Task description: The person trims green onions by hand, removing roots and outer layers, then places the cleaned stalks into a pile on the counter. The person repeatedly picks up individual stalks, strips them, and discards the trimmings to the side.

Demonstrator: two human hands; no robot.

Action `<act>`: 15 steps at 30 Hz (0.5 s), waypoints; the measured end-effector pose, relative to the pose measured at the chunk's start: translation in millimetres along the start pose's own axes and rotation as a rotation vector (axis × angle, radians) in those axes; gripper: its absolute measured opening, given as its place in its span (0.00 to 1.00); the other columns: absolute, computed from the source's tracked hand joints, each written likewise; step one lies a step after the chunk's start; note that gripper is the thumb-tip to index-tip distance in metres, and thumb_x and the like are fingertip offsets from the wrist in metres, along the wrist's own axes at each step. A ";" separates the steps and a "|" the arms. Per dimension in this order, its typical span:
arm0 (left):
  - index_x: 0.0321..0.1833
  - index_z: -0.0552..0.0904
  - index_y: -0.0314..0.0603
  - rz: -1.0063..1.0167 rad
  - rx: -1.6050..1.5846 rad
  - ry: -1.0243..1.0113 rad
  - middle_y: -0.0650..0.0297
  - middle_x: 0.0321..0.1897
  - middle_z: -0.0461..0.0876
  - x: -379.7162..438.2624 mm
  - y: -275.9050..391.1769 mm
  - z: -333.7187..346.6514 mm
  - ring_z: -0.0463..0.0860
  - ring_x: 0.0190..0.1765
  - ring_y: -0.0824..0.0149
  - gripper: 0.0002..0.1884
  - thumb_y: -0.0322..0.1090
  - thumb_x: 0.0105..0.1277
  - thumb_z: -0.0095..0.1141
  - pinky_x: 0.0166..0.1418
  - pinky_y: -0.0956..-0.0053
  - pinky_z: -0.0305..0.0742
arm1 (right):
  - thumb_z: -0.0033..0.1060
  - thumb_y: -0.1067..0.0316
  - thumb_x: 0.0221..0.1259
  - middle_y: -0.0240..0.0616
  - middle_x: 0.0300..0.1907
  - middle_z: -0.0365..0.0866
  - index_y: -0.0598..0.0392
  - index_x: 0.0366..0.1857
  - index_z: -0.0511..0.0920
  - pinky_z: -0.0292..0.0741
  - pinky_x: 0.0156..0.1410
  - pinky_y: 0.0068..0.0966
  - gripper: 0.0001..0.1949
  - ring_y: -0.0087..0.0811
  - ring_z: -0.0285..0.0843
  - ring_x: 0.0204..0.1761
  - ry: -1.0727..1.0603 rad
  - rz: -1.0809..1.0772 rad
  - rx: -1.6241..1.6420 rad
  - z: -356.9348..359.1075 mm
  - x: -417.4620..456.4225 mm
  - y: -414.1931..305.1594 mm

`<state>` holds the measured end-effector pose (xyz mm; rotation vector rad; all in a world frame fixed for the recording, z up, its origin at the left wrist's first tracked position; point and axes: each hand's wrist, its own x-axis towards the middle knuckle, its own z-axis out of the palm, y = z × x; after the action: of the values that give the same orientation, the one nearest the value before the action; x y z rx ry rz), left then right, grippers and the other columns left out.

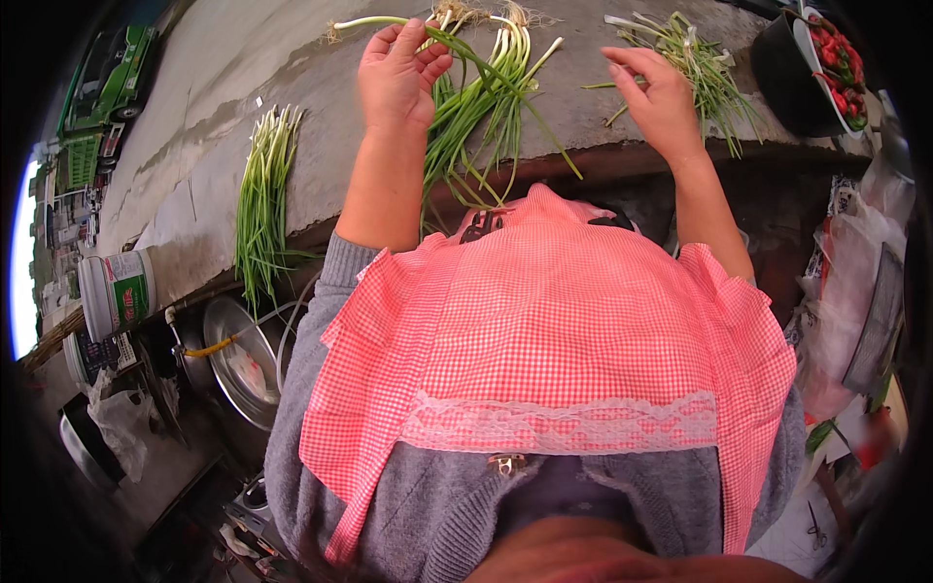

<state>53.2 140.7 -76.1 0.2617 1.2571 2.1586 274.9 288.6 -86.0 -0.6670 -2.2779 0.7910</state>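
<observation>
Between the thumb and fingers of my left hand [404, 76] is a single green onion [472, 55], its white root end pointing left and its leaves trailing down to the right. Below and beside it, a loose heap of green onions [466, 124] lies on the concrete ledge [328, 131], roots at the far side. My right hand [652, 91] hovers empty at the near side of a pile of stripped onion leaves [707, 80], thumb apart from the fingers. Farther left, a neat bunch of green onions [266, 197] hangs its leaf tips over the ledge's front edge.
A black tub [783, 80] holding red peppers [838, 69] stands at the ledge's right end. On the left end is a white plastic bucket [116, 291]. Below the ledge sits a metal basin [251, 386] with a hose. A green truck [109, 80] is parked beyond.
</observation>
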 end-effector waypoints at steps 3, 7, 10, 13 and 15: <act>0.37 0.71 0.38 0.008 0.028 -0.077 0.57 0.32 0.81 -9.4 -10.2 15.0 0.81 0.27 0.68 0.09 0.29 0.59 0.58 0.27 0.77 0.79 | 0.56 0.59 0.55 0.37 0.32 0.80 0.51 0.38 0.80 0.74 0.39 0.28 0.12 0.36 0.79 0.34 -0.089 -0.092 0.155 22.2 10.6 -43.6; 0.35 0.72 0.37 0.051 0.065 -0.151 0.56 0.32 0.81 -22.8 -17.4 24.9 0.81 0.26 0.69 0.08 0.28 0.59 0.58 0.28 0.78 0.79 | 0.55 0.56 0.54 0.35 0.28 0.79 0.49 0.33 0.79 0.75 0.36 0.32 0.10 0.37 0.78 0.32 -0.006 -0.276 -0.176 50.0 15.4 -69.7; 0.36 0.72 0.37 0.089 0.122 -0.164 0.56 0.33 0.81 -26.3 -18.0 21.9 0.81 0.28 0.67 0.08 0.29 0.59 0.58 0.31 0.76 0.80 | 0.55 0.57 0.54 0.33 0.26 0.78 0.48 0.29 0.77 0.74 0.33 0.34 0.08 0.38 0.78 0.31 0.039 -0.278 -0.183 55.4 14.2 -65.6; 0.36 0.72 0.36 0.115 0.123 -0.148 0.56 0.32 0.81 -29.0 -17.0 17.4 0.81 0.28 0.67 0.08 0.29 0.60 0.57 0.32 0.75 0.80 | 0.55 0.59 0.54 0.33 0.25 0.78 0.48 0.27 0.78 0.74 0.32 0.34 0.07 0.38 0.78 0.29 0.021 -0.259 -0.169 55.2 10.7 -62.1; 0.36 0.72 0.36 0.129 0.105 -0.131 0.56 0.32 0.81 -29.1 -17.5 16.1 0.81 0.27 0.67 0.07 0.28 0.60 0.57 0.32 0.75 0.80 | 0.55 0.60 0.53 0.33 0.25 0.77 0.49 0.26 0.78 0.74 0.31 0.33 0.07 0.37 0.77 0.28 0.017 -0.250 -0.175 54.9 7.2 -60.5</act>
<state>90.7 140.9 -78.5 0.5329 1.3116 2.1469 216.9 231.6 -76.3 -0.4504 -2.3744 0.4700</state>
